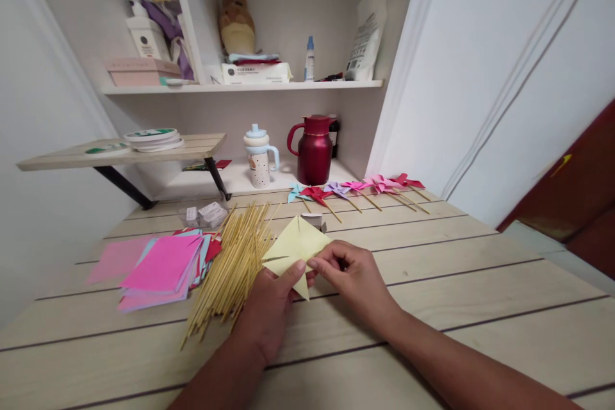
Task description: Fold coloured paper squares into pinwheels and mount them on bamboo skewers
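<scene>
Centrally, a pale yellow paper sheet [294, 245] is pinched between both hands just above the wooden surface [432, 282]. The left hand [269, 314] is closed on the sheet's lower edge with thumb on top; the right hand [350, 275] is closed on its right edge. A bundle of wooden sticks [230, 269] lies just left of the sheet, beside a stack of coloured paper [163, 266]. Finished pinwheels [355, 189] are laid in a row behind. Printing on the white box [256, 72] on the shelf cannot be read.
</scene>
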A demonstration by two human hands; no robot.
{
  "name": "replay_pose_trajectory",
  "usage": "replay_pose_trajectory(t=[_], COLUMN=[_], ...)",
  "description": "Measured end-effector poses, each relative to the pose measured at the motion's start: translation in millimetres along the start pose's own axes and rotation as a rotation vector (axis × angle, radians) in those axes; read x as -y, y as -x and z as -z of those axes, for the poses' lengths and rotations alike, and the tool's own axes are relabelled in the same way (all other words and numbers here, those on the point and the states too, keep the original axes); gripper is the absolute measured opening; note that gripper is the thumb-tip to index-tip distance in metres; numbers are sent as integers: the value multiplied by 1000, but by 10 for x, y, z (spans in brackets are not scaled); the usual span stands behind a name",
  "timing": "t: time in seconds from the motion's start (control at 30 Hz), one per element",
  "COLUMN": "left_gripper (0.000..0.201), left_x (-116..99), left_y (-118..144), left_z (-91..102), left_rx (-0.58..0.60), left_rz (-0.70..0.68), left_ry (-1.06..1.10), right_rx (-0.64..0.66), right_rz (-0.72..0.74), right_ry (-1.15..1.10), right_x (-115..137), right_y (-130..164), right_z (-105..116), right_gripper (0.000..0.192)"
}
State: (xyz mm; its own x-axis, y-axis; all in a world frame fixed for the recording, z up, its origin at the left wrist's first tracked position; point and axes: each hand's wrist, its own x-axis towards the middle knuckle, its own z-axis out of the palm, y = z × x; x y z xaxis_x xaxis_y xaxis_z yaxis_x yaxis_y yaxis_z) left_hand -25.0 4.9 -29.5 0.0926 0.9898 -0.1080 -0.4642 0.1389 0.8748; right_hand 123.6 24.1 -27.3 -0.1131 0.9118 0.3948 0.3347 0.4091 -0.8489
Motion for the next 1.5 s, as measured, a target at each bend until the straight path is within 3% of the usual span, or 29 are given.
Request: replay_pose_trajectory(t=[0.2, 0.3, 0.43, 0.5, 0.63, 0.7, 0.8, 0.87, 1.23, 1.37, 1.43, 1.5], left_gripper=[22, 23, 20, 22, 24, 28, 30, 27, 28, 23, 34, 48], left_x=[16, 2, -41, -66, -99, -106, -107, -103, -96, -89, -71, -40], left_y=[-1, 8, 20, 33, 63, 70, 72, 72, 101, 75, 26, -44], left_z=[-2, 3, 5, -12, -40, -31, -15, -24, -92, -48, -4, 41], left_rx=[-61, -99, -218, -240, -213, -222, -249, -265, -277, -157, -111, -153], left_rz=[-11, -51, -102, -102, -104, -96, -103, -123, -192, -157, -166, -215], left_ry=[-59, -122, -532, -720, -810, -848, -901, -902, -831, -634, -492, -347], right_rx=[7, -69, -214, -158, 82, 174, 230, 226, 185, 131, 66, -6], right_rz=[15, 18, 59, 46, -147, -194, -156, -139, -268, -408, -448, -447], right_ry=[23, 23, -7, -52, -246, -303, -307, -312, -421, -565, -702, -857], right_x=[18, 29, 18, -6, -60, -64, -42, -27, -71, -37, -13, 8], right_y=[22, 14, -61, -111, -165, -165, -150, -142, -101, -80, -85, -99], right_z=[20, 77, 185, 224, 246, 237, 217, 205, 140, 86, 63, 50], right_gripper=[24, 13, 32, 48, 67, 56, 30, 22, 19, 27, 30, 33])
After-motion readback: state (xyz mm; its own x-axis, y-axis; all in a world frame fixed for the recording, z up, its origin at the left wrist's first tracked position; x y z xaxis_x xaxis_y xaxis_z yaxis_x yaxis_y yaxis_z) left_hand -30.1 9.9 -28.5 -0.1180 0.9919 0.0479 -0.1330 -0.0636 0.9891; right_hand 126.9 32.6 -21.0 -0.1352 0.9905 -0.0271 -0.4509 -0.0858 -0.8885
